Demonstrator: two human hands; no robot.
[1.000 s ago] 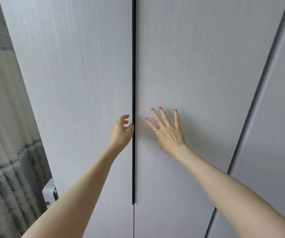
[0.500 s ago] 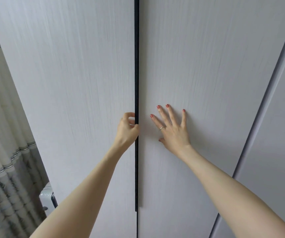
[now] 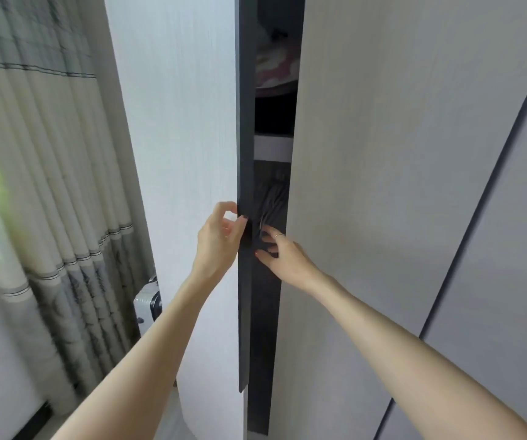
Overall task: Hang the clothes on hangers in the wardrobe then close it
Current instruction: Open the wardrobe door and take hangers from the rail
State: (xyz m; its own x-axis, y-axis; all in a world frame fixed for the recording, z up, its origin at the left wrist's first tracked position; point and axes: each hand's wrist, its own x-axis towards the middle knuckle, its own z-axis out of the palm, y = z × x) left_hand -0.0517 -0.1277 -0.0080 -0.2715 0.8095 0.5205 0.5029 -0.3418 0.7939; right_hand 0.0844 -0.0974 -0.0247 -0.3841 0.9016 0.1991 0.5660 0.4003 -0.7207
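A tall wardrobe with pale, wood-grained doors is shown with its left door (image 3: 173, 154) swung partly outward, so that a narrow vertical gap is opened between it and the right door (image 3: 382, 185), which lies flush with the neighbouring panel (image 3: 509, 249). The dark grey strip handle (image 3: 244, 296) running down the free edge of the left door is pinched by the left hand (image 3: 216, 239), thumb on the inner face and fingers curled over the outer face. The right hand (image 3: 282, 255), a thin ring worn on one finger, is hooked around the free edge of the right door, its fingertips hidden inside the gap; how firmly that edge is held cannot be told. Within the gap, a white shelf edge (image 3: 271, 147) is seen, with pink-and-white folded fabric (image 3: 276, 68) above it and dark hanging garments (image 3: 271, 201) below, just beside the right fingers. To the left of the open door, room for its swing is bounded by a cream pleated curtain with a grey patterned hem (image 3: 49, 185) and a white suitcase (image 3: 149, 308) standing near the door's outer face.
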